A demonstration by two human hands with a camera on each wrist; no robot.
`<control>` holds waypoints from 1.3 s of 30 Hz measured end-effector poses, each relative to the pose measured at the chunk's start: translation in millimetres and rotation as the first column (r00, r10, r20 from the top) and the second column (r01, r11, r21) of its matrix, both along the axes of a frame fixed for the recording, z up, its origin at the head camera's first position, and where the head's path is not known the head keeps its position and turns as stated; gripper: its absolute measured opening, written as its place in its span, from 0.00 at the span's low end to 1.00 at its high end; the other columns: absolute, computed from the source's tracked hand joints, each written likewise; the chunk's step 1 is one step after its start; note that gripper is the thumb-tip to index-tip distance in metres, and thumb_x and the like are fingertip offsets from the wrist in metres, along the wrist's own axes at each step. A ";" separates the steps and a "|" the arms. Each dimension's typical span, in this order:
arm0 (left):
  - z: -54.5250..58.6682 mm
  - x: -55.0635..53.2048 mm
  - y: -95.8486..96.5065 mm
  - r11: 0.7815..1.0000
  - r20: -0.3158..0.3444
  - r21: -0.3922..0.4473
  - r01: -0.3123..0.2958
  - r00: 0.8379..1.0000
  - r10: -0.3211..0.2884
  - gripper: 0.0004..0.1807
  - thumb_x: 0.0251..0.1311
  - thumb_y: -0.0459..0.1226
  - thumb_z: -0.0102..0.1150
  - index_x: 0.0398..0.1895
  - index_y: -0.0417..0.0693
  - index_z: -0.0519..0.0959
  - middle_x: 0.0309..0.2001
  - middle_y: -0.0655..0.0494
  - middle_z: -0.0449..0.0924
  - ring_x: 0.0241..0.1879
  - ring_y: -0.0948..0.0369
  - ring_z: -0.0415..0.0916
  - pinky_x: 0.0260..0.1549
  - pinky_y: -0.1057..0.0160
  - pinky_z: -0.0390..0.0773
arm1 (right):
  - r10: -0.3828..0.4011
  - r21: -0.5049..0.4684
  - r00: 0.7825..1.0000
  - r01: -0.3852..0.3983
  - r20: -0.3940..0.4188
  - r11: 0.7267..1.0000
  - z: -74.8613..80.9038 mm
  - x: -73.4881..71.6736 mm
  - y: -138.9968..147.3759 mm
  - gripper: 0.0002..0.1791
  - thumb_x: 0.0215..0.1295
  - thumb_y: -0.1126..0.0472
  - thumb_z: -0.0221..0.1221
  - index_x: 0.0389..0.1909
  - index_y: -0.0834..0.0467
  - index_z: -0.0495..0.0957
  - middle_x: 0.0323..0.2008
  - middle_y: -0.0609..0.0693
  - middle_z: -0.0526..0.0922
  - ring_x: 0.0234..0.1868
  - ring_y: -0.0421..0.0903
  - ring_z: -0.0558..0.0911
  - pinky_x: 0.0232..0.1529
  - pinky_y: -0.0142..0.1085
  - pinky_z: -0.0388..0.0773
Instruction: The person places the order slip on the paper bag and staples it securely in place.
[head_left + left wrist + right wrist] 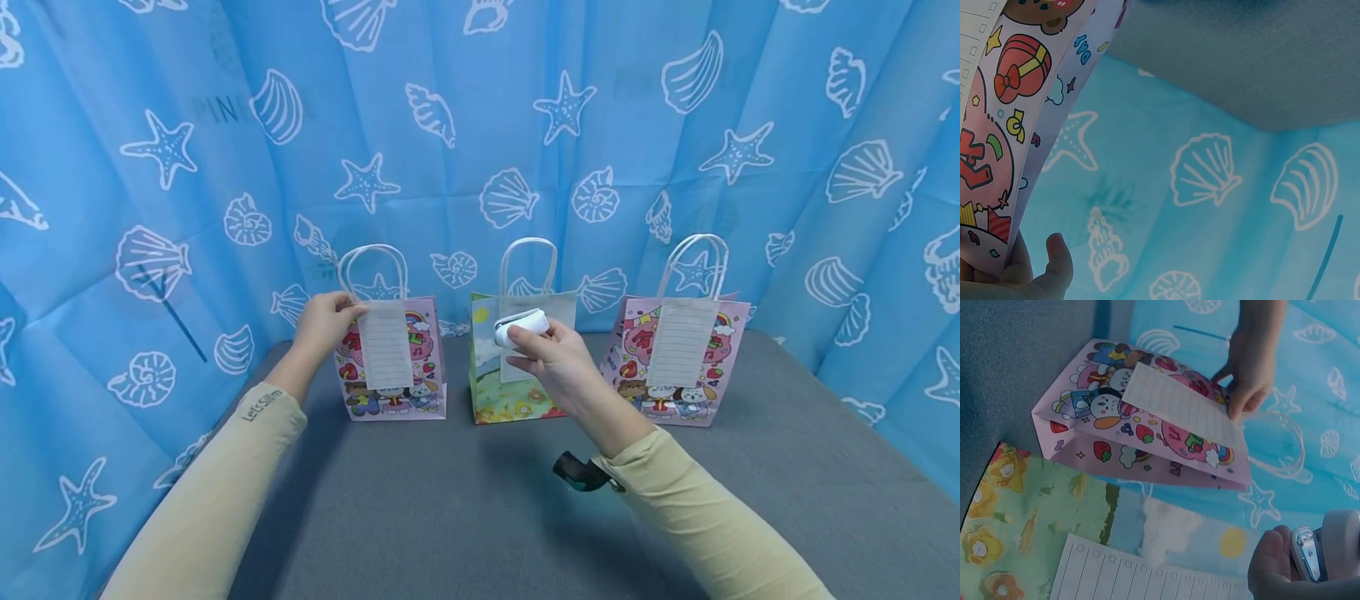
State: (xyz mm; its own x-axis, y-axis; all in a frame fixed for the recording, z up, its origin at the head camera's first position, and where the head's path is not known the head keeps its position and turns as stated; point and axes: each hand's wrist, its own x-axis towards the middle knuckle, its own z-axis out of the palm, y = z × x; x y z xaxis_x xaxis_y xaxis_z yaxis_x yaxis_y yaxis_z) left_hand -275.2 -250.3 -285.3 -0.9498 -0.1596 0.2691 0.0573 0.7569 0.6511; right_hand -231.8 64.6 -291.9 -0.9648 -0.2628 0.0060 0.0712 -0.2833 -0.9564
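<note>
My left hand (pixel 324 329) pinches the top edge of the left pink paper bag (pixel 431 362), its thumb at the upper corner of a lined paper slip (pixel 386 346). The slip lies flat against the bag's front. In the left wrist view, fingers (pixel 1017 262) reach behind the bag's edge. My right hand (pixel 566 367) grips a white stapler (pixel 523 327), held up in front of the middle green-and-yellow paper bag (pixel 483 392). The stapler's metal end (pixel 1307 550) shows in the right wrist view. It is apart from the left bag.
To the right stands another pink paper bag (pixel 716 400) with a lined slip (pixel 681 343) on its front. The middle bag bears a slip (pixel 1147 575) too. All stand on a grey tabletop (pixel 420 508) before a blue shell-patterned curtain (pixel 465 167).
</note>
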 end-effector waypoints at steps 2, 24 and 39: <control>0.0 0.4 -0.2 1.000 0.001 0.001 0.001 1.000 -0.001 0.15 0.71 0.43 0.52 0.35 0.38 0.76 0.35 0.44 0.77 0.35 0.53 0.71 0.34 0.58 0.70 | 0.009 0.021 0.999 -0.008 -0.035 1.000 -0.1 -1.2 -4.6 0.28 0.73 0.66 0.51 0.69 0.68 0.56 0.62 0.61 0.65 0.60 0.52 0.70 0.60 0.46 0.71; -1.5 -1.9 -0.8 1.000 -0.013 -0.005 0.001 1.000 -0.001 0.15 0.71 0.42 0.53 0.33 0.38 0.75 0.33 0.44 0.76 0.34 0.53 0.70 0.34 0.57 0.70 | 0.002 0.134 0.988 0.019 -0.152 0.991 4.7 -15.2 -56.6 0.29 0.66 0.67 0.61 0.65 0.66 0.62 0.56 0.62 0.73 0.57 0.55 0.75 0.59 0.48 0.71; -0.9 -2.4 -1.1 1.000 -0.014 -0.007 -0.006 1.000 0.006 0.15 0.71 0.42 0.53 0.33 0.38 0.76 0.33 0.45 0.76 0.34 0.53 0.70 0.34 0.57 0.70 | 0.008 0.187 0.974 0.036 -0.225 0.982 5.3 -18.5 -74.3 0.27 0.63 0.68 0.63 0.62 0.65 0.65 0.53 0.61 0.77 0.54 0.53 0.77 0.56 0.44 0.74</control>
